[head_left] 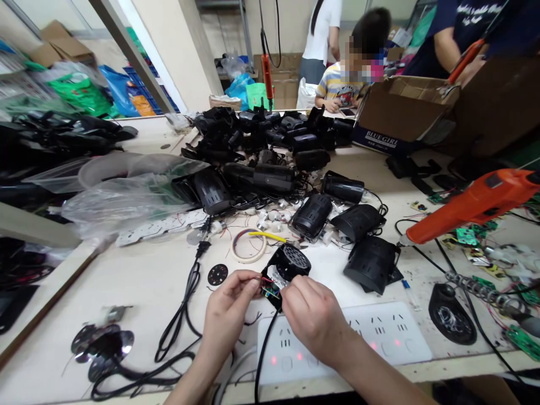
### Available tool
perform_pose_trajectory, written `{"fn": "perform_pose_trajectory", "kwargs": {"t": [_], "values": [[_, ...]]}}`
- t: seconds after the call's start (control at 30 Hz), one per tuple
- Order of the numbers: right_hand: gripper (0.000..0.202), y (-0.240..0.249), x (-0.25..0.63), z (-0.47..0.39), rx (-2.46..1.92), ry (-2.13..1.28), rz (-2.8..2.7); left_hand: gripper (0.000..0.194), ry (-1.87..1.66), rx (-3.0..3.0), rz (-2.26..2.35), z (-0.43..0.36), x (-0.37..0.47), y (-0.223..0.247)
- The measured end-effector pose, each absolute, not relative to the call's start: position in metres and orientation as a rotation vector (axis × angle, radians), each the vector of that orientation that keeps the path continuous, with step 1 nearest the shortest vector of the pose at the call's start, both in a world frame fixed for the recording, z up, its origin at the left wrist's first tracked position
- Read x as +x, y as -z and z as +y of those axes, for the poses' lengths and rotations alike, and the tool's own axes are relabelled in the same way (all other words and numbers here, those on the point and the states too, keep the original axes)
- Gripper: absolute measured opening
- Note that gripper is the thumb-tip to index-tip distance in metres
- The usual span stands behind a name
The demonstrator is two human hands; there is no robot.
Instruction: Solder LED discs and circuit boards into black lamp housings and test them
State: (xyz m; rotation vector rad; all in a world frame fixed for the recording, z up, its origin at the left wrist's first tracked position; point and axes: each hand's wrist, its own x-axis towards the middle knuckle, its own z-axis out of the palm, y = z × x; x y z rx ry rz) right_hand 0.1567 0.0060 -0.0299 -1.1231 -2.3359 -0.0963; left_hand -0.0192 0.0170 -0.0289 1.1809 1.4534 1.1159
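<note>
As left hand (230, 304) pinches wires (265, 279), right hand (313, 315) grips black housing (292, 260) near power strip's edge (379, 308)

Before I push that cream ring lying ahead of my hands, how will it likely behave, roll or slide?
The cream ring lies flat, so it would probably slide rather than roll. Its open middle and narrow band suggest it's light for its size. The yellow strip across its far edge might shift or slip off when nudged.
</note>
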Motion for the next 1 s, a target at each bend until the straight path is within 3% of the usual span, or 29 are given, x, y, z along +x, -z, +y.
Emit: {"fn": "perform_pose_trajectory", "kwargs": {"t": [0.23,0.43,1.0], "values": [[0.030,0.031,0.154,0.008,-1.118,0.044,-2.249,0.023,-1.070,1.071,1.465,0.009,-0.018,0.022],[0.026,0.035,0.155,0.012,-1.153,-0.047,-2.077,0.040,-0.993,1.136,1.455,0.007,-0.014,0.025],[0.011,0.031,0.156,-0.003,-1.170,-0.515,-1.864,0.029,-0.964,0.869,1.293,0.008,-0.017,0.015]]}}
